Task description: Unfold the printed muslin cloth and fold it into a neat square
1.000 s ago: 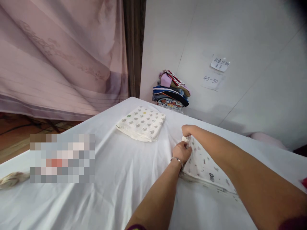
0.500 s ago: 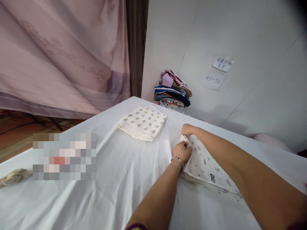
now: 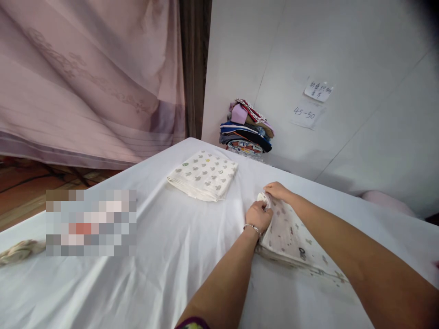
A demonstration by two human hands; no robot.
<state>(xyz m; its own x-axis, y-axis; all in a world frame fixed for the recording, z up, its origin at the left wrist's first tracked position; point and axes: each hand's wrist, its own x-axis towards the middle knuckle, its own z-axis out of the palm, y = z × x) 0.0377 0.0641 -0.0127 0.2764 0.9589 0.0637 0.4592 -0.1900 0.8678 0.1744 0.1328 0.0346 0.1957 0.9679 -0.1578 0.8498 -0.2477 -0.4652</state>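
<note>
A white cloth with small grey prints (image 3: 291,237) lies folded on the white sheet-covered table (image 3: 154,274). My left hand (image 3: 259,215), a bracelet on its wrist, pinches the cloth's far corner. My right hand (image 3: 277,190) grips the same corner from the far side, and its forearm lies across the cloth. A second folded cloth with grey and yellow prints (image 3: 203,175) rests further away to the left, touched by neither hand.
A stack of colourful folded clothes (image 3: 247,130) stands against the white wall, near two paper notes (image 3: 310,103). A pink curtain (image 3: 85,77) hangs at the left. A braided rope end (image 3: 18,251) lies near the table's left edge, beside a blurred patch.
My right hand has shifted slightly right and down along the cloth's corner. The left hand stays pinched on the corner.
</note>
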